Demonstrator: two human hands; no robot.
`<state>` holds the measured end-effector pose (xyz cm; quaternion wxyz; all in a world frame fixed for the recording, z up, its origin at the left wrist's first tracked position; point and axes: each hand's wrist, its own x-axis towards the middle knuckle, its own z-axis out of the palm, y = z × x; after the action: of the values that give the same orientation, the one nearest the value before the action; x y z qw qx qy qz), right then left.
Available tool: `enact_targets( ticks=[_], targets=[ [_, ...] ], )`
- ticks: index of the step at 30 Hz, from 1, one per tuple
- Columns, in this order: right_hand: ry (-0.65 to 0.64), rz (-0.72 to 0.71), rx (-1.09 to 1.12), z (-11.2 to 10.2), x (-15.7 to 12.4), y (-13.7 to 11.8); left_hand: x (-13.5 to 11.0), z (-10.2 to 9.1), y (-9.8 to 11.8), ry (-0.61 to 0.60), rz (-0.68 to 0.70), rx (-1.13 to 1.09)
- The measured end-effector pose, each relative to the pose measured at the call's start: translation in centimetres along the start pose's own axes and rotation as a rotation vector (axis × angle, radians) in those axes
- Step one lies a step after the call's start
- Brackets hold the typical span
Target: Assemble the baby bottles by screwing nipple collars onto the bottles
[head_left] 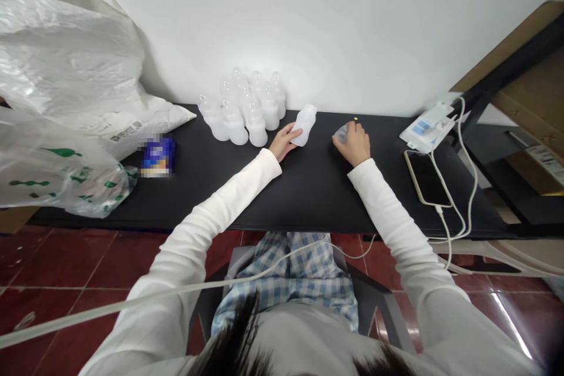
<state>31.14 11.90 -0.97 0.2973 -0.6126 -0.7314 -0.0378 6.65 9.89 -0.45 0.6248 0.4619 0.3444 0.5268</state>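
Observation:
My left hand is closed around a white plastic bottle, which tilts to the right with its uncovered neck up. To the right of it, my right hand has its fingers curled over a clear plastic cap at the table's surface. Part of that cap is hidden by the fingers. Left of my left hand stands a group of several similar white bottles with clear domed caps, close together near the wall.
The black table meets a white wall. Large plastic bags and a blue packet lie on the left. A phone with a charging cable and a white power strip are on the right. A pale cable crosses above my lap.

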Motion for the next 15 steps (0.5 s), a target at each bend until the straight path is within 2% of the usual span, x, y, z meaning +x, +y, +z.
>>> enact_targets(
  ticks=[3,9,12,15],
  targets=[
    [-0.11,0.059,-0.058,0.7,-0.5,0.0,-0.1,0.5,-0.5,-0.039,-0.013,0.07],
    [-0.153,0.167,-0.217,-1.2,-0.5,-2.3,0.9,0.6,-1.4,0.191,0.316,0.643],
    [-0.15,0.171,-0.231,-1.8,-0.2,-2.8,1.7,1.1,-1.7,0.25,0.338,0.85],
    [-0.135,0.172,-0.202,-1.8,0.0,-2.8,3.4,2.3,-2.2,0.32,0.33,0.88]
  ],
)
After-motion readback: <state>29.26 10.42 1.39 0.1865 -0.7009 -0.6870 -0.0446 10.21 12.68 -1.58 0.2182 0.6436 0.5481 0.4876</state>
